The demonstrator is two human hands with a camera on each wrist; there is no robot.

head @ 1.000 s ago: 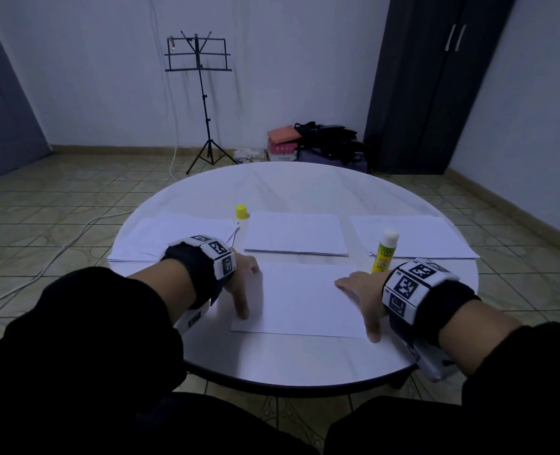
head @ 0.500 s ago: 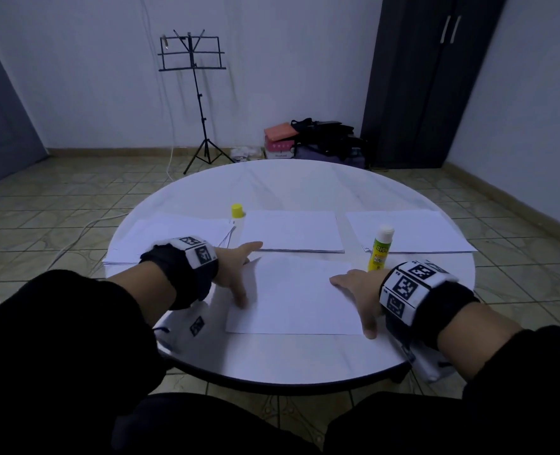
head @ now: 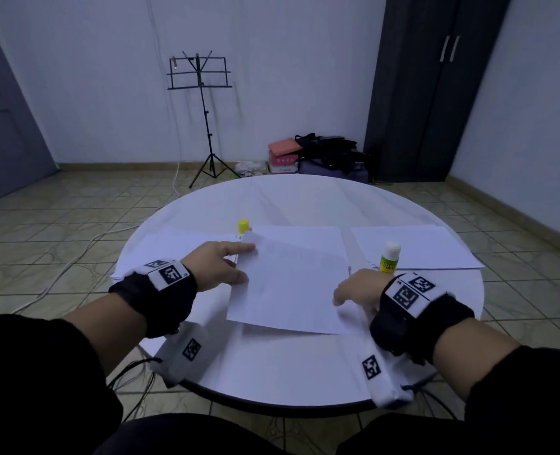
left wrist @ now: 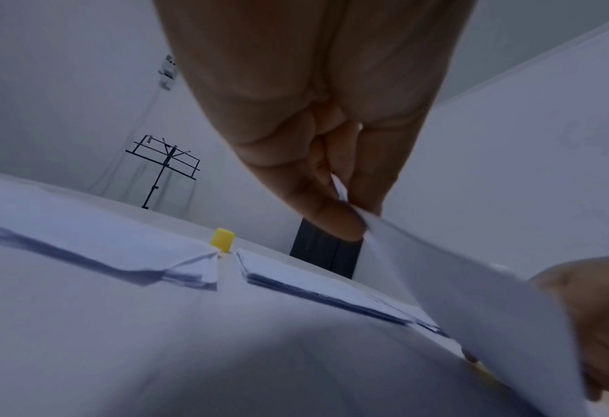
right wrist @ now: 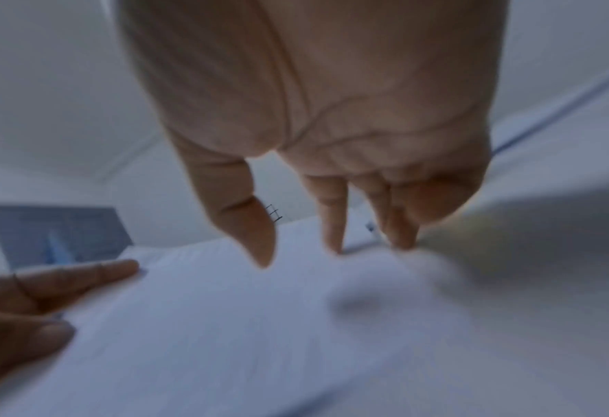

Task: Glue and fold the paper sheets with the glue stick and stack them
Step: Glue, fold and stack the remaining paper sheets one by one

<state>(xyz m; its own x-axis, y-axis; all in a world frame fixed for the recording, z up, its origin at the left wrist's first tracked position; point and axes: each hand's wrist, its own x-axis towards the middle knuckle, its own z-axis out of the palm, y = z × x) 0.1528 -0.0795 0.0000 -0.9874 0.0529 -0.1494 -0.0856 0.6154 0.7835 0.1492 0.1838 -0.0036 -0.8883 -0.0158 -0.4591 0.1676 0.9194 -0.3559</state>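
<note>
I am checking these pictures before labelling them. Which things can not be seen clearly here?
- Print on the yellow-green glue stick: too small in the head view.
- Right hand fingertips on the lifted white paper sheet: blurred in the right wrist view.
- Middle white paper stack: partly hidden by that sheet.
- Left hand pinch: thumb hidden in the head view.

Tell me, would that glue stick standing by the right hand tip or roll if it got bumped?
Probably yes. The glue stick stands upright, tall and narrow, so a nudge from the right hand could topple it. Its round body would then likely roll across the smooth table. It looks light.
</note>
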